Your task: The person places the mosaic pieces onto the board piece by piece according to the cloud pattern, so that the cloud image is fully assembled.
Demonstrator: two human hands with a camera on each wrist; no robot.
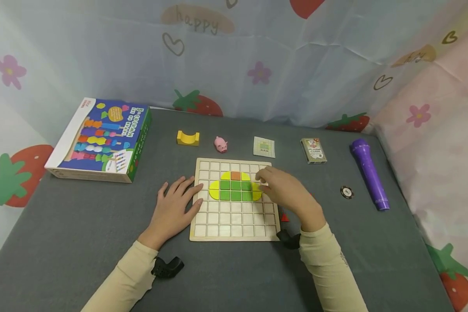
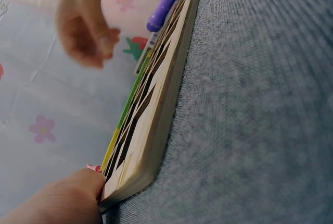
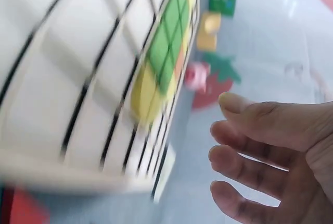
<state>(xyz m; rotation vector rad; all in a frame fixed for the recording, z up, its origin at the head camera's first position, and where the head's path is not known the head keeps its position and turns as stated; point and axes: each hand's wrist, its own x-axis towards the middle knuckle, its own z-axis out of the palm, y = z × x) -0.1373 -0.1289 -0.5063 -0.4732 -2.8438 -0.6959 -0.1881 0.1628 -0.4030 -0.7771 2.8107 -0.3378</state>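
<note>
A wooden board (image 1: pixel 234 238) with a grid of square cells lies flat in the head view. Green squares (image 1: pixel 235 190) form a block on it, flanked by yellow rounded pieces (image 1: pixel 214 190), and an orange square (image 1: pixel 235 176) sits above them. My left hand (image 1: pixel 174 208) rests at the board's left edge, fingers spread, its thumb along the rim. Over the right side of the board hovers my right hand (image 1: pixel 286 190). In the right wrist view its loosely bent fingers (image 3: pixel 244 169) hold nothing. A red triangle (image 1: pixel 284 217) lies by the board's right edge, below that hand.
Behind the board are a yellow arch block (image 1: pixel 188 138), a pink pig figure (image 1: pixel 220 144), a small pattern card (image 1: pixel 264 147) and a playing-card box (image 1: pixel 313 151). A toy box (image 1: pixel 101 138) stands left. To the right lie a poker chip (image 1: pixel 346 192) and purple microphone-shaped object (image 1: pixel 370 175).
</note>
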